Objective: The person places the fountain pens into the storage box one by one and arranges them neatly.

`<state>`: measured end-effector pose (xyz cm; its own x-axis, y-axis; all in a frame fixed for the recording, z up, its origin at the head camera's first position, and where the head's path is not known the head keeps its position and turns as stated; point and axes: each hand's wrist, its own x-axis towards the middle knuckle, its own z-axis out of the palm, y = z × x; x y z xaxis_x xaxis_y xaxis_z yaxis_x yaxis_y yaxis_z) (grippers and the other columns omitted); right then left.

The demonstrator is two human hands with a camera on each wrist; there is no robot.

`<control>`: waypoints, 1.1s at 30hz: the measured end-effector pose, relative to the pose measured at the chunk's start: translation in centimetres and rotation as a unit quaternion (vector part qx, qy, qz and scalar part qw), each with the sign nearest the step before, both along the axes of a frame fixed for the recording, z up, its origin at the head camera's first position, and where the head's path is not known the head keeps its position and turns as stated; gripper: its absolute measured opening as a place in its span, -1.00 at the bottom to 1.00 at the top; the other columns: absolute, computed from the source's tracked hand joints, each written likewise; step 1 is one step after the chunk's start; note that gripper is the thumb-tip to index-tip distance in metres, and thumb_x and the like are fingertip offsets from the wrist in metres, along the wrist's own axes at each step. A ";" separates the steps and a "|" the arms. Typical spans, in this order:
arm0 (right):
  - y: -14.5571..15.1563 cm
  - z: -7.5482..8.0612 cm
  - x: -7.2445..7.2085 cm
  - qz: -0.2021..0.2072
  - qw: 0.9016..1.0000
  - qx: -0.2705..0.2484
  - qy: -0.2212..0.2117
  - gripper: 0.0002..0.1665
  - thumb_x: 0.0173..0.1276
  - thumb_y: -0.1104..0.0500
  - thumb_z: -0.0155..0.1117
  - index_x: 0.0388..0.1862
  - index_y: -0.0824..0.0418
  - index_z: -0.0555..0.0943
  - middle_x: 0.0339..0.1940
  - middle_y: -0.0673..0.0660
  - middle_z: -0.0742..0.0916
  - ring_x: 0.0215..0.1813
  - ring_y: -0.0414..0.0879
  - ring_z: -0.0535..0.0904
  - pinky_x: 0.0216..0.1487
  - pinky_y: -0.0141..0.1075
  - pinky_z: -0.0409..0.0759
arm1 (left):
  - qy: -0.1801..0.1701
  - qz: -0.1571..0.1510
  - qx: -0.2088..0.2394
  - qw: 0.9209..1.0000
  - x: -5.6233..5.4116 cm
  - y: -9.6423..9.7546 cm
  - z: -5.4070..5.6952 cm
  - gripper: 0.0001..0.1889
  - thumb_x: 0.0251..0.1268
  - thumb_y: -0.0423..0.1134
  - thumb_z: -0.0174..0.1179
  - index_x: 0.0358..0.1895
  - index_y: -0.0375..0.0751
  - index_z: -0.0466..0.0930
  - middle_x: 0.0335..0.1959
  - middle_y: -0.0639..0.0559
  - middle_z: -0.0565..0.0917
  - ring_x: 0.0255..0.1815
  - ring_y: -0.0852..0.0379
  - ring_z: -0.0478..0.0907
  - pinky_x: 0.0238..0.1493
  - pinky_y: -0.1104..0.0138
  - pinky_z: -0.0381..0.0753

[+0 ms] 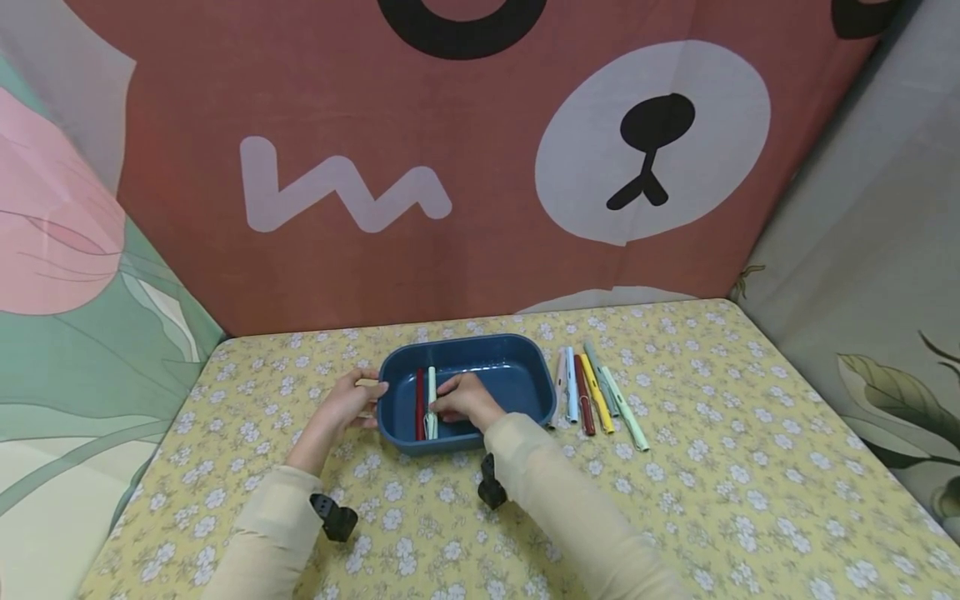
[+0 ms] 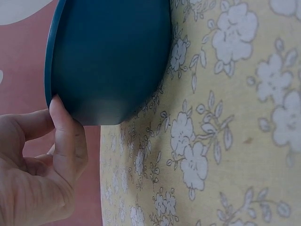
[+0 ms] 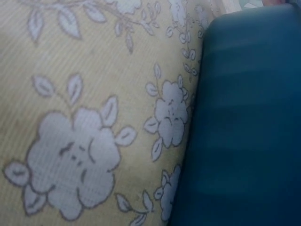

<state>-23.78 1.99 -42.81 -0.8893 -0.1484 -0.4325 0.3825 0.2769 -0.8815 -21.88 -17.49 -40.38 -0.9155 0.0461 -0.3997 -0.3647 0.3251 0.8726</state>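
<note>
A dark blue rectangular tray (image 1: 517, 377) stands on the table. At its left end my left hand (image 1: 352, 402) pinches the rim between thumb and fingers; the left wrist view shows the fingers (image 2: 63, 136) against the tray's outer wall. Inside, a red pen (image 1: 419, 404) lies lengthwise near the left end. Beside it, on its right and roughly parallel, is a pale green pen (image 1: 432, 382). My right hand (image 1: 467, 398) reaches over the near rim and pinches this green pen around its middle. The right wrist view shows mostly the tray's outer wall (image 3: 244, 122), with the right hand out of sight.
Right of the tray several pens lie in a loose group: a pinkish one, a light blue pen (image 1: 572, 387), a dark red pen (image 1: 584, 398), a yellow pen (image 1: 597, 396), a grey-green one and a pale green pen (image 1: 626, 408). A flowered cloth (image 1: 720, 500) covers the table.
</note>
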 end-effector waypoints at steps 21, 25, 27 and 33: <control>1.4 1.1 0.1 0.027 0.999 -0.019 0.021 -0.65 0.30 0.35 0.24 0.07 0.40 0.52 -0.22 0.21 0.67 -0.32 -0.12 0.63 -0.20 -0.30 0.70 | -0.005 0.003 0.001 1.000 0.0 -0.1 -0.1 -0.51 0.47 -0.17 0.01 0.35 -0.26 0.16 -0.36 0.04 0.47 -0.47 0.25 0.45 -0.50 0.40 0.60; 2.3 1.8 -0.1 0.034 0.999 -0.026 0.021 -0.65 0.34 0.33 0.21 0.09 0.38 0.52 -0.15 0.24 0.68 -0.19 -0.01 0.69 -0.11 -0.25 0.70 | -0.004 0.005 -0.001 1.000 0.1 -0.1 -0.2 -0.51 0.47 -0.17 0.01 0.34 -0.26 0.16 -0.35 0.03 0.47 -0.46 0.23 0.46 -0.47 0.38 0.61; 2.8 2.3 -0.2 0.038 0.999 -0.025 0.026 -0.64 0.35 0.32 0.19 0.11 0.38 0.52 -0.10 0.28 0.68 -0.17 -0.01 0.69 -0.07 -0.22 0.70 | -0.002 0.003 -0.003 1.000 0.1 -0.1 -0.2 -0.51 0.47 -0.17 0.00 0.34 -0.26 0.16 -0.34 0.02 0.47 -0.45 0.23 0.46 -0.46 0.37 0.62; 4.9 4.2 -0.3 0.048 0.998 -0.017 0.039 -0.56 0.39 0.29 0.15 0.23 0.35 0.46 0.06 0.35 0.63 -0.07 0.04 0.66 0.13 -0.08 0.62 | 0.002 -0.001 -0.003 1.000 0.0 0.0 -0.2 -0.51 0.47 -0.17 0.00 0.35 -0.27 0.16 -0.34 0.03 0.47 -0.47 0.24 0.46 -0.45 0.36 0.61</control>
<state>-24.11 6.94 -38.62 -0.9007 -0.2492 -0.3558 0.2855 0.2779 -0.9172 -21.86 -17.52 -40.59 -0.9170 0.0447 -0.3963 -0.3606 0.3312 0.8719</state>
